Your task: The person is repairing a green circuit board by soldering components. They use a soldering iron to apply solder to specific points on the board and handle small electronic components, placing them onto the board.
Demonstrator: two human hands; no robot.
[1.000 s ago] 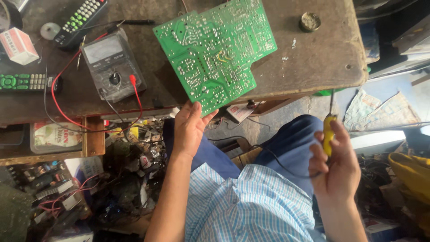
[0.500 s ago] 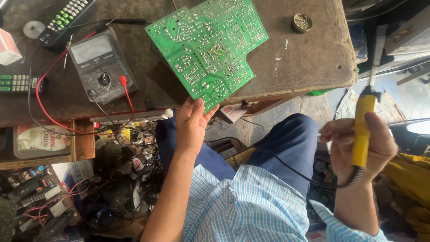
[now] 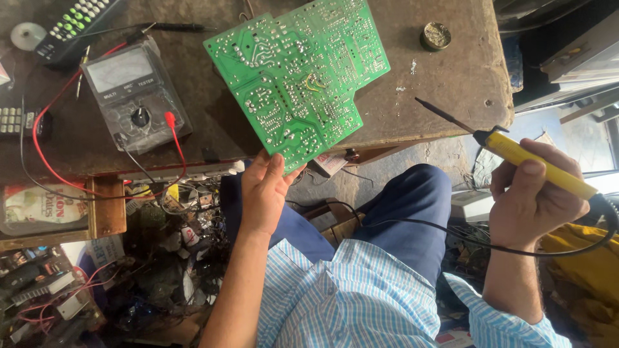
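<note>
On the left of the worn wooden bench (image 3: 451, 84) sits a grey analog multimeter (image 3: 135, 96) with red and black leads, and just right of it the left hand (image 3: 264, 193) pinches the near corner of a green circuit board (image 3: 300, 77), fingers under and thumb at the edge. The board lies tilted, solder side up, dotted with silver joints. Farther right, off the bench edge, the right hand (image 3: 532, 196) is closed around a yellow-handled soldering iron (image 3: 516, 154), its dark tip aimed toward the board but well apart from it.
</note>
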